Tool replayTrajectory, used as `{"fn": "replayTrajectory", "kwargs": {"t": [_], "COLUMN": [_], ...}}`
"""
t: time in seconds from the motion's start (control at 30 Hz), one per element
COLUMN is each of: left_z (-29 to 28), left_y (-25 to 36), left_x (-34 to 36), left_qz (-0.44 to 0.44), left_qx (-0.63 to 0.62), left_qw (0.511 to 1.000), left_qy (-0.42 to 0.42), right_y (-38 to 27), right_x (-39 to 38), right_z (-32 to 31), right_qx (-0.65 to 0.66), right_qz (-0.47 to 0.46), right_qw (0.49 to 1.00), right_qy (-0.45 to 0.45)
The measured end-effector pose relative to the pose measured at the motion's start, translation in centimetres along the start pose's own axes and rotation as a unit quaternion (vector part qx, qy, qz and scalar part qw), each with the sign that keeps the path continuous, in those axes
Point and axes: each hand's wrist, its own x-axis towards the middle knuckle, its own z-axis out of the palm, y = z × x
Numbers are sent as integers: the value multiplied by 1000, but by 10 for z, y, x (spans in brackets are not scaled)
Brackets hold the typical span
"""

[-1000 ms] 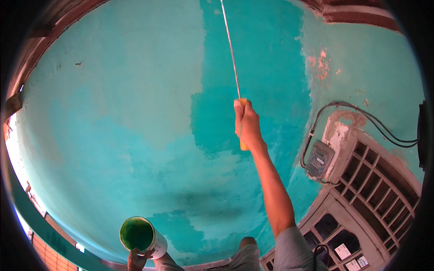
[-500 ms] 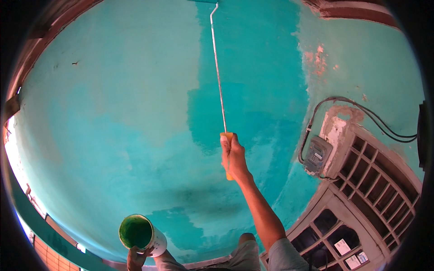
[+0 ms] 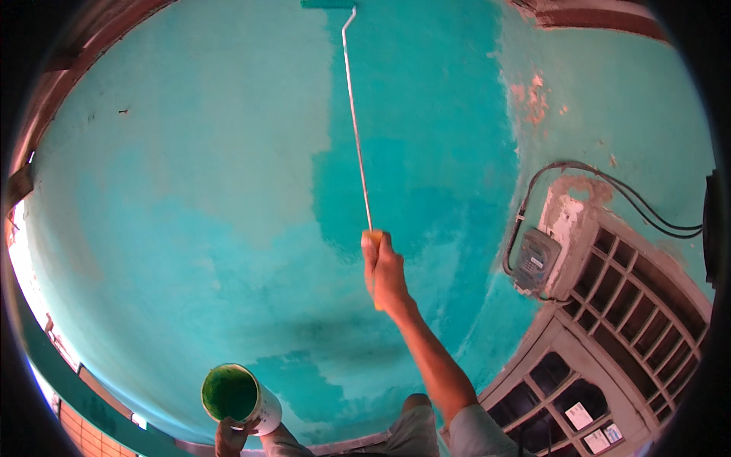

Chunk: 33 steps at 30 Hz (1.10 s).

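Against the wall (image 3: 205, 137), apparently, roller head (image 3: 326, 4)

Turquoise wall (image 3: 190, 152) (pinkish in spots) beside dark, pale-framed panes (image 3: 550, 373)

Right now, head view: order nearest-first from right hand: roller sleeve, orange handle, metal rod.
1. Orange handle, gripped in the right hand.
2. Metal rod, running up from the handle.
3. Roller sleeve, top edge, rod's far end.

White bucket (image 3: 269, 412) (green inside), orange roller handle (image 3: 376, 235)
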Motion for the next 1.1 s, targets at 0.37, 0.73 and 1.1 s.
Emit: {"fn": "replayTrajectory", "kwargs": {"t": [0.37, 0.73, 1.1], "left_z": [41, 25, 18], "left_y": [23, 3, 4], "left_x": [-20, -14, -9], "left_qz": [-61, 55, 62], "left_qx": [-101, 189, 159], "left_qw": [992, 980, 985], "left_qy": [41, 21, -10], "right_y": [-20, -23, -39], "right_x": [22, 26, 39], "right_z": [2, -7, -18], "right_qx": [-28, -17, -22], "right_qz": [16, -7, 1], "right_qw": [998, 999, 1000], "right_qy": [-47, -45, -1]}}
